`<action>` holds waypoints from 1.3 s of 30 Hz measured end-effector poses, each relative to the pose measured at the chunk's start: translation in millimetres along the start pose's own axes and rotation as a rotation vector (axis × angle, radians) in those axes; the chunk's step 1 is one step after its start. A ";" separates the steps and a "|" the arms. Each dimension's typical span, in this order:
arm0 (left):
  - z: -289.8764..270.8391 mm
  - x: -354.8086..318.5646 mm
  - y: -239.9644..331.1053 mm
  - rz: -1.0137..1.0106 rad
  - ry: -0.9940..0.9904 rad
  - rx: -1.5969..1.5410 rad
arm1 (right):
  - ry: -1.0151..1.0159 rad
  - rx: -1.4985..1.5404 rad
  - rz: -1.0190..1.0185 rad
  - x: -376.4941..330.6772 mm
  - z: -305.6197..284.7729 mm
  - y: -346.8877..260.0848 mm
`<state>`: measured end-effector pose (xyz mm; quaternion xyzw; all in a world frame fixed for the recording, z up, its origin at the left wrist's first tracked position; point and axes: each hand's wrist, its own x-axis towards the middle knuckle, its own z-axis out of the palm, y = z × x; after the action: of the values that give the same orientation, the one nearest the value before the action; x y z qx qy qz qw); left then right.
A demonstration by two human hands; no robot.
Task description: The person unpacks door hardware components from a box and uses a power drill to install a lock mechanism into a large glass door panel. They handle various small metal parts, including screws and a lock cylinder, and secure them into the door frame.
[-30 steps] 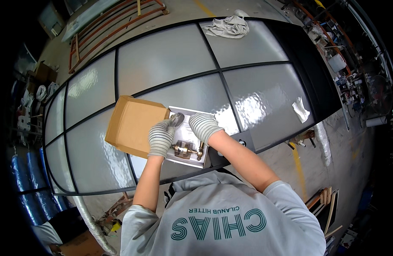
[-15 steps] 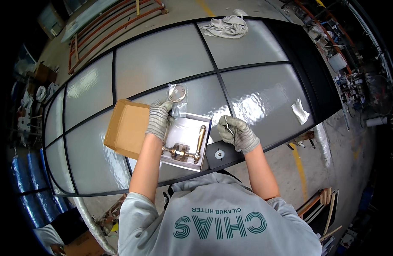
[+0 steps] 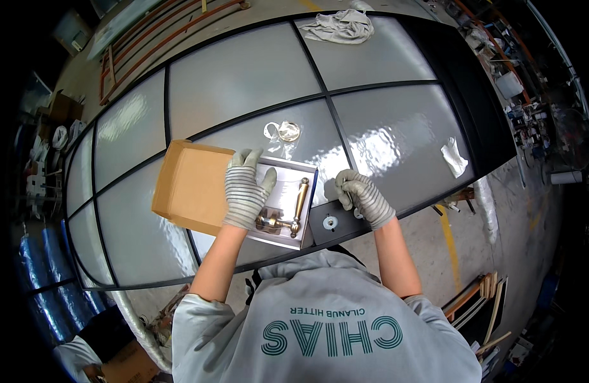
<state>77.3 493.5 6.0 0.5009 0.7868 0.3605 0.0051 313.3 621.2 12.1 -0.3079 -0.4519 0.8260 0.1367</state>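
Observation:
My left hand (image 3: pixel 245 188), in a striped grey glove, is open above a white-lined cardboard box (image 3: pixel 287 241), fingers and thumb apart. Inside the box lies a bronze-coloured door handle (image 3: pixel 299 207), its left part partly covered by clear wrap. My right hand (image 3: pixel 365 198), gloved alike, pinches a thin metal piece, mostly hidden by the fingers. Below it, a round silver fitting (image 3: pixel 330 222) sits on the dark frame, with a second one partly behind the hand. Beyond the box, a clear bag (image 3: pixel 284 148) with a metal ring (image 3: pixel 289 131) lies on the glass.
Everything lies on a large black-framed glass panel (image 3: pixel 243 70). The brown box lid (image 3: pixel 189 185) stands open at left. A grey cloth (image 3: pixel 339 27) rests at the far edge, a crumpled white wrapper (image 3: pixel 454 158) at right. Blue-wrapped rolls (image 3: pixel 42 274) stand at lower left.
My left hand has let go of the clear bag with the ring, which now lies on the glass, and has opened over the box. The right hand's fingers have curled in further.

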 end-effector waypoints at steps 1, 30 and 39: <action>-12.5 -15.1 11.0 0.061 -0.076 -0.014 | -0.022 -0.043 -0.009 3.6 0.3 2.4; -53.0 -160.7 -36.6 -0.152 0.072 0.070 | -0.260 -1.112 0.264 90.4 115.2 26.4; -52.0 -141.1 -18.4 -0.070 0.024 0.115 | -0.413 -0.754 0.186 64.0 155.5 10.8</action>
<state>113.9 348.1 -15.9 0.4684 0.8231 0.3204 -0.0206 166.1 544.5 41.0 -0.2042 -0.7101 0.6562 -0.1535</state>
